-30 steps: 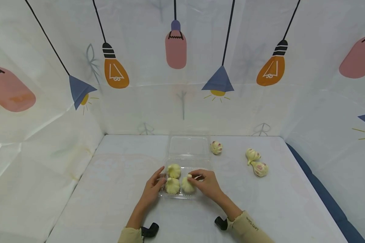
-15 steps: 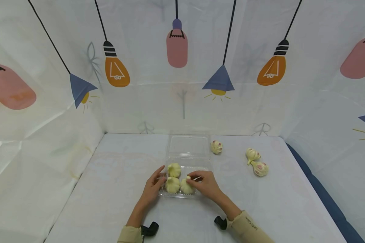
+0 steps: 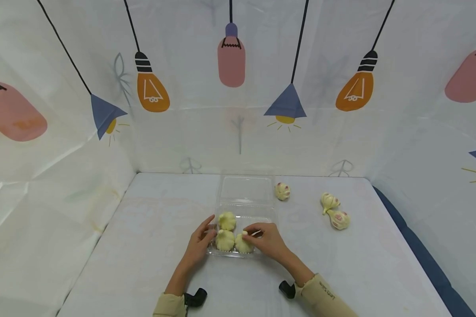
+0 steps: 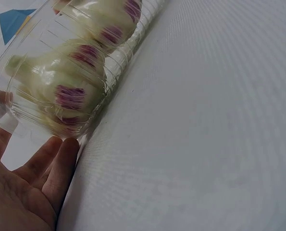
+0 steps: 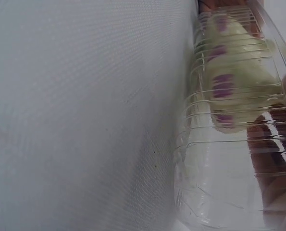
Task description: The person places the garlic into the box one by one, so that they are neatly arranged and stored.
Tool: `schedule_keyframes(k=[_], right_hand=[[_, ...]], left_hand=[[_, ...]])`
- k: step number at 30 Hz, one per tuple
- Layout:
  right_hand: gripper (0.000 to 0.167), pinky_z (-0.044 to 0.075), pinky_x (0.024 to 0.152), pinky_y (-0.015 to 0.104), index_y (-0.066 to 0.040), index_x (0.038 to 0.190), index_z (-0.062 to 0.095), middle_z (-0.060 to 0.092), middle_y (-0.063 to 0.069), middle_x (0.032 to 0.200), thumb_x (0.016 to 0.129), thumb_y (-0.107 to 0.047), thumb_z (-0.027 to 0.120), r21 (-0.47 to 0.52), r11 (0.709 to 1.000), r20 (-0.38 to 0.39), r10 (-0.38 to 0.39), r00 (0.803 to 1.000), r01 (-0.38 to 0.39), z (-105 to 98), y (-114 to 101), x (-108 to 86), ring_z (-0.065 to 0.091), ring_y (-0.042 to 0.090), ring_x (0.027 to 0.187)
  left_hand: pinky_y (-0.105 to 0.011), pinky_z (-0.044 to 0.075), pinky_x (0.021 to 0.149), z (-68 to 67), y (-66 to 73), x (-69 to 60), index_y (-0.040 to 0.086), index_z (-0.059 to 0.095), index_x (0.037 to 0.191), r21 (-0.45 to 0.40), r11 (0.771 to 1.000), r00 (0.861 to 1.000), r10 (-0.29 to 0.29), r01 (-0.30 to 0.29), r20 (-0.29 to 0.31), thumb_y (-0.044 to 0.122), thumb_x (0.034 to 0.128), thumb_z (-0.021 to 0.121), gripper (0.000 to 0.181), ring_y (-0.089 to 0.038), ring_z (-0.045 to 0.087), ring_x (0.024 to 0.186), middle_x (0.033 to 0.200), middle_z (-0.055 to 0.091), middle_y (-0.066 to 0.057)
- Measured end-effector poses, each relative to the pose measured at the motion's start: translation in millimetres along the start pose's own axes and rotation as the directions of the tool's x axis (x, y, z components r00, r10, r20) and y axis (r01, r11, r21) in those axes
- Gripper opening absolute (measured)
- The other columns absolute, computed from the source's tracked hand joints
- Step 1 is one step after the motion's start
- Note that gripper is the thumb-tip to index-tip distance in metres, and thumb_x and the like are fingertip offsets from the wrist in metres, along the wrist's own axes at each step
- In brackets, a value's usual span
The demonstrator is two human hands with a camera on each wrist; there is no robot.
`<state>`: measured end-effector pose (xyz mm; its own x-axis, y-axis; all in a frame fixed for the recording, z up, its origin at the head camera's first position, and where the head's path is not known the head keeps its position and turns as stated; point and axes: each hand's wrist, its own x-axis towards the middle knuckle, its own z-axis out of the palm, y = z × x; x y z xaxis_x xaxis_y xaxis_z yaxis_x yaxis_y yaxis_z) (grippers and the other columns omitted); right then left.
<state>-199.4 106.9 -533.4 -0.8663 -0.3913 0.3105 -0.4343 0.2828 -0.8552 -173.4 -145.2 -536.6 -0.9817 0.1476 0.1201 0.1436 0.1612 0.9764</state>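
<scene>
A clear plastic clamshell box lies with its lid tipped back, away from me. Two garlic bulbs, one behind and one in front, sit in its left half. My right hand pinches the stem of a third garlic bulb in the front of the box, right beside the front left one. Against the box's left side rest the extended fingers of my left hand. In the left wrist view, fingertips touch the clear wall next to purple-streaked garlic.
One loose garlic bulb lies just right of the lid. Farther right, two more bulbs, a rear one and a front one, touch each other. The white table meets a printed curtain at the back.
My right hand has shifted slightly left with the garlic bulb, closing the gap to the front left bulb. The left hand stays at the box's side.
</scene>
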Motion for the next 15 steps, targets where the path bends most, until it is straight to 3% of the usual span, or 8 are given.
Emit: schedule_keyframes(k=[6, 13, 15], right_hand=[[0.016, 0.055, 0.066, 0.030, -0.002, 0.094, 0.076, 0.073, 0.001, 0.086, 0.081, -0.011, 0.080, -0.013, 1.000, 0.008, -0.002, 1.000, 0.002, 0.5, -0.5, 0.1, 0.068, 0.011, 0.078], [0.014, 0.055, 0.067, 0.031, -0.002, 0.093, 0.075, 0.072, 0.003, 0.085, 0.082, -0.010, 0.079, -0.023, 1.000, 0.021, 0.019, 1.000, -0.019, 1.2, -4.3, 0.7, 0.068, 0.015, 0.078], [0.014, 0.055, 0.066, 0.030, -0.004, 0.093, 0.076, 0.072, 0.001, 0.085, 0.082, -0.010, 0.079, -0.037, 0.999, 0.019, 0.021, 1.000, -0.021, 1.2, -4.9, 0.9, 0.068, 0.013, 0.077]], left_hand=[[-0.029, 0.049, 0.081, 1.0, -2.4, 0.5, -0.004, 0.041, 0.144, 0.000, 1.000, 1.000, 0.004, -0.004, -0.009, 0.003, 0.0997, 0.052, 0.046, -0.035, 0.062, 0.101, 0.122, 0.056, -0.031], [-0.028, 0.049, 0.080, 2.7, -36.8, 6.6, 0.009, 0.046, 0.144, 0.011, 1.000, 0.999, 0.016, -0.015, -0.050, 0.013, 0.1001, 0.055, 0.045, -0.026, 0.063, 0.098, 0.120, 0.060, -0.022], [-0.029, 0.049, 0.080, 2.5, -38.2, 6.9, 0.009, 0.046, 0.145, 0.011, 1.000, 0.999, 0.006, -0.005, -0.048, 0.013, 0.1002, 0.055, 0.046, -0.028, 0.062, 0.099, 0.121, 0.059, -0.022]])
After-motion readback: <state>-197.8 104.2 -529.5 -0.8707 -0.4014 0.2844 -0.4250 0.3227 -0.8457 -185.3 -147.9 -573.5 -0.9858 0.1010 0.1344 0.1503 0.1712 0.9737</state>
